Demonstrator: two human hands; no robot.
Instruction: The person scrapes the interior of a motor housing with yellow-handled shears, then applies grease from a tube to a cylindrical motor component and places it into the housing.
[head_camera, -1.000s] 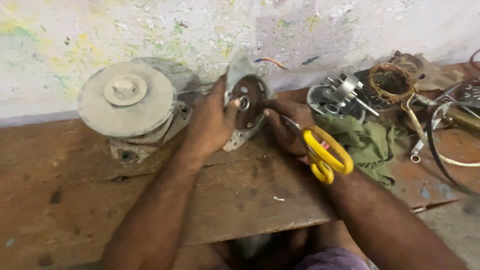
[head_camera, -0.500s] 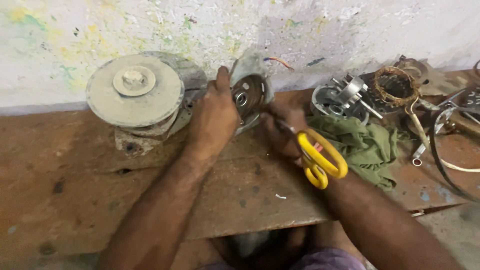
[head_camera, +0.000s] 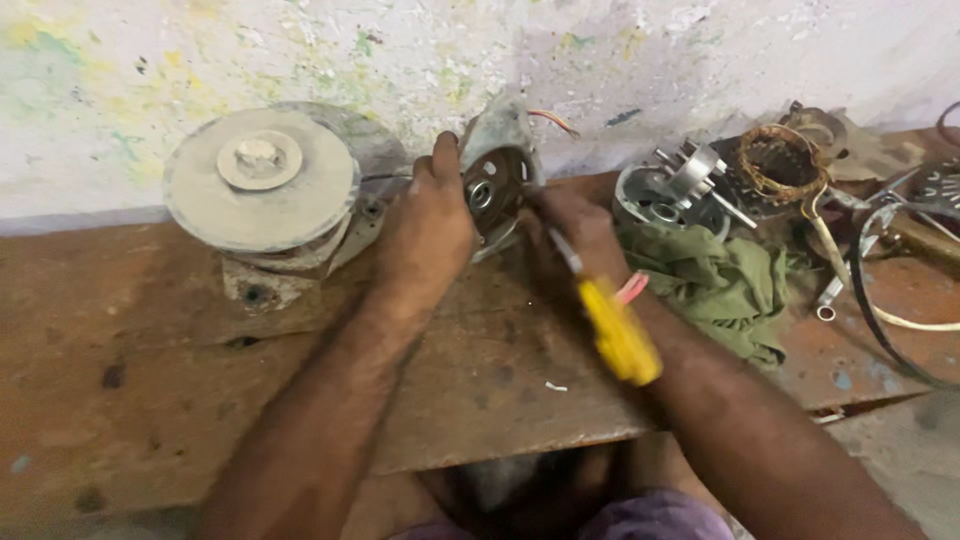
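My left hand (head_camera: 428, 225) grips a round grey metal motor end cover (head_camera: 497, 175), held upright on edge on the wooden bench (head_camera: 150, 400). The cover has a bearing hole at its centre. My right hand (head_camera: 575, 235) holds yellow-handled scissors (head_camera: 617, 335), with the handles pointing toward me and the blade tip against the cover's face. An orange wire sticks out behind the cover.
A dusty round motor housing (head_camera: 262, 190) stands left of the cover. A green cloth (head_camera: 722, 280) lies to the right, with a metal motor part (head_camera: 668, 190), a copper winding coil (head_camera: 775, 165), cables and a white tube (head_camera: 900, 320) beyond. A paint-spattered wall (head_camera: 500, 50) backs the bench.
The scissors have turned edge-on, so the yellow handle loops no longer show open. My left hand has shifted slightly on the cover. The view has tilted a little downward.
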